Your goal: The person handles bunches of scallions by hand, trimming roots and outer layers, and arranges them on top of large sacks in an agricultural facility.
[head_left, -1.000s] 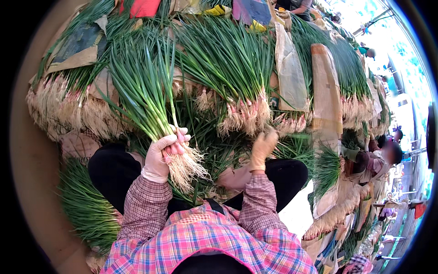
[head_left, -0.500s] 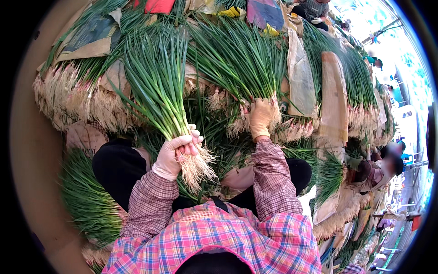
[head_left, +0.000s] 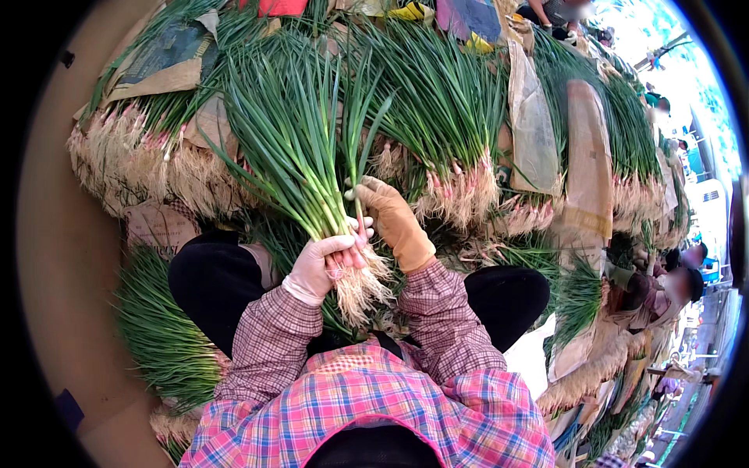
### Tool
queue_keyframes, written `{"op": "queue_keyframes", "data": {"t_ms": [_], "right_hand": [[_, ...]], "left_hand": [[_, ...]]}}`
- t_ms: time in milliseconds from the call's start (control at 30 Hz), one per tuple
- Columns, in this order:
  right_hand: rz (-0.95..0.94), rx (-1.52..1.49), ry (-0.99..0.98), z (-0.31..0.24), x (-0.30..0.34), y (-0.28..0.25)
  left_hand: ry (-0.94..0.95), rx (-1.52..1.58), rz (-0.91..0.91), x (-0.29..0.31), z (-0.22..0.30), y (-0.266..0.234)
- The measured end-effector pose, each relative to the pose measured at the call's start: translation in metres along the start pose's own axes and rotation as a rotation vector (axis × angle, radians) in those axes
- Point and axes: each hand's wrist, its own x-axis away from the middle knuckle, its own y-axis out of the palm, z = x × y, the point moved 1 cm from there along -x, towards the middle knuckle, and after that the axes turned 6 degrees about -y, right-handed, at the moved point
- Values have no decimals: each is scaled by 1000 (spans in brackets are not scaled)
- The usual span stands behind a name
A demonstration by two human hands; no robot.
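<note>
My left hand (head_left: 314,270), in a whitish glove, is wrapped round the lower stems of a bunch of spring onions (head_left: 290,152). Pink bulbs and pale, stringy roots hang below its fingers, while long green leaves fan up and away. Just right of the bunch, my right hand (head_left: 396,222), in a tan glove, pinches a spring onion stalk (head_left: 356,156) between thumb and fingers. The lower end of that stalk meets the left hand's fingers and the bunch's bulbs. Beyond the right hand lies a pile of spring onions (head_left: 449,101), roots toward me.
More spring onions (head_left: 156,327) lie at my left beside my bent knee. Sacking strips (head_left: 589,156) separate the heaps to the right, and a dark sack piece (head_left: 172,58) covers the far-left heap. A brown wall (head_left: 55,234) borders the left. Other people (head_left: 659,292) sit farther right.
My right hand has come from the far pile toward me and left, bringing a spring onion stalk against the bunch. The left hand keeps its hold; the whole view has shifted slightly.
</note>
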Motion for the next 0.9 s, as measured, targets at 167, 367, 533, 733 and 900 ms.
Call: {"op": "queue_keyframes", "data": {"t_ms": [167, 367, 533, 733, 900], "right_hand": [[-83, -244, 134, 25, 1, -9], [312, -151, -7, 44, 7, -11], [385, 121, -69, 18, 12, -22], [335, -33, -4, 49, -3, 6], [427, -328, -60, 54, -7, -31]], "left_hand": [[44, 106, -39, 2, 1, 5], [17, -36, -12, 2, 2, -10], [-64, -156, 179, 0, -10, -10], [-15, -102, 249, -4, -10, -9], [24, -89, 65, 0, -5, 0]]}}
